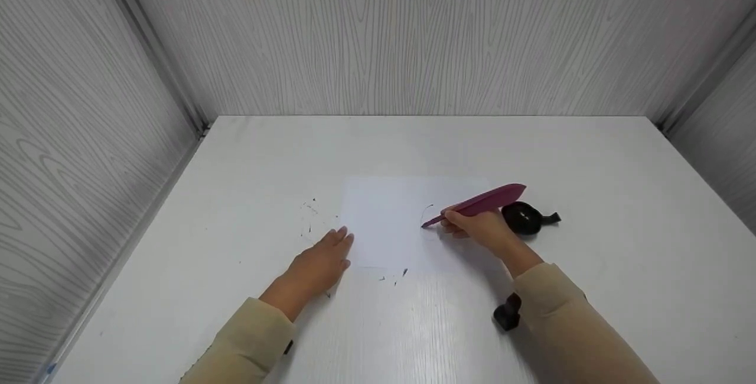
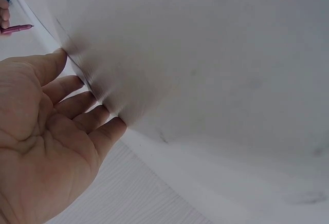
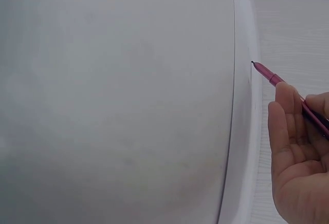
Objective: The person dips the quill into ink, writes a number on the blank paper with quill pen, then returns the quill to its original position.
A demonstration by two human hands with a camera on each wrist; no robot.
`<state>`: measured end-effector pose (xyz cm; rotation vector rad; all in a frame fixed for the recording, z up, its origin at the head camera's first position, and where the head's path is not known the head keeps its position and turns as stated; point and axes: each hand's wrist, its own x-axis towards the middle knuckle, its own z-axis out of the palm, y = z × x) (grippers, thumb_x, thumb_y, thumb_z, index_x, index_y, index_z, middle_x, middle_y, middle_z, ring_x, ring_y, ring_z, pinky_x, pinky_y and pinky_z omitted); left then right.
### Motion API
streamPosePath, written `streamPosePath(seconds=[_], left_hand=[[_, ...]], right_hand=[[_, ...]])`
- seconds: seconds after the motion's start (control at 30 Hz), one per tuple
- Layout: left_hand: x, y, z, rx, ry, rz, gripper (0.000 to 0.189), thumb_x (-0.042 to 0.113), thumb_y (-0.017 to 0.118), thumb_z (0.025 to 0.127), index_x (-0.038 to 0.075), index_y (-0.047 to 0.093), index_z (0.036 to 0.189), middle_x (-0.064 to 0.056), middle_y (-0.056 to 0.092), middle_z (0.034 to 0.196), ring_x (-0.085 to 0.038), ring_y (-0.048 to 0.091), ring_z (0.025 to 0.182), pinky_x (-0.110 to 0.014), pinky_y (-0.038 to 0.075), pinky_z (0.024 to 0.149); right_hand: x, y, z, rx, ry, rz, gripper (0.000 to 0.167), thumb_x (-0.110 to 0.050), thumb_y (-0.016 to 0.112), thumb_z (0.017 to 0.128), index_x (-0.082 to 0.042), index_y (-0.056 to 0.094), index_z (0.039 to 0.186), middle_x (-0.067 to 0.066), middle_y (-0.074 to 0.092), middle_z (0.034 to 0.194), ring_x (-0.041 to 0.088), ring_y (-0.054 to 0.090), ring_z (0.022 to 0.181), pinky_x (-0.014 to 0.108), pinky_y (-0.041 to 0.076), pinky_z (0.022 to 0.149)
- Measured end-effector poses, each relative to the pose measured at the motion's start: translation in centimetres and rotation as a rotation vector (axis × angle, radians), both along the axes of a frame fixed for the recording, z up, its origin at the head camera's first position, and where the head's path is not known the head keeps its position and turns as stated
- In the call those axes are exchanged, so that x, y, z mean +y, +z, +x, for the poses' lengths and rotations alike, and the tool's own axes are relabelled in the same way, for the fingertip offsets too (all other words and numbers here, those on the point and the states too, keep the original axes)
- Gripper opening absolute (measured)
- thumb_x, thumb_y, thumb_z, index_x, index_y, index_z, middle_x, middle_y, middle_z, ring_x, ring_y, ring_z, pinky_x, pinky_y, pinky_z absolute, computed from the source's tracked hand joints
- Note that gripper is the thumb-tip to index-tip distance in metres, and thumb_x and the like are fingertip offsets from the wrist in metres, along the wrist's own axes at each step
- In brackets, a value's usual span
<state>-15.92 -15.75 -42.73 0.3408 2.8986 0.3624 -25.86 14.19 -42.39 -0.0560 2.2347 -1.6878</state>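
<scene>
A magenta feather-shaped quill pen (image 1: 487,201) is pinched between the thumb and fingers of my right hand (image 1: 481,230). Its dark tip meets a white sheet of paper (image 1: 384,212), beside a thin curved line (image 1: 425,212). In the right wrist view the pen's shaft (image 3: 267,72) slants up to the sheet. My left hand (image 1: 319,263) lies with straight fingers at the sheet's left edge. From below, the left wrist view shows its fingertips (image 2: 115,126) touching the surface.
A small black dish (image 1: 522,218) with a short handle stands just right of my right hand. Dark smudges (image 1: 310,210) mark the white table (image 1: 266,159) left of the paper, with several more below it. Grey wood-grain panels (image 1: 366,35) enclose the back and sides.
</scene>
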Motion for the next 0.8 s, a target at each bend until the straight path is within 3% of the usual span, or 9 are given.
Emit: streamPosePath(seconds=[0.53, 0.8], left_hand=[[0.2, 0.1, 0.0, -0.006, 0.02, 0.014, 0.052, 0.02, 0.052, 0.1, 0.002, 0.036, 0.145, -0.012, 0.028, 0.153, -0.03, 0.023, 0.14, -0.05, 0.03, 0.108], [0.1, 0.0, -0.1, -0.004, 0.018, 0.01, 0.052, 0.02, 0.051, 0.1, 0.001, 0.037, 0.145, -0.012, 0.028, 0.153, -0.03, 0.023, 0.141, -0.049, 0.029, 0.108]], right_hand=[[0.0, 0.0, 0.1, 0.018, 0.015, -0.051, 0.034, -0.019, 0.068, 0.091, 0.006, 0.066, 0.113, 0.011, 0.072, 0.094, 0.018, 0.069, 0.088, 0.031, 0.055, 0.08], [-0.1, 0.8, 0.0, 0.016, 0.004, -0.097, 0.037, -0.023, 0.068, 0.091, 0.006, 0.064, 0.113, 0.014, 0.071, 0.096, 0.019, 0.069, 0.087, 0.032, 0.055, 0.08]])
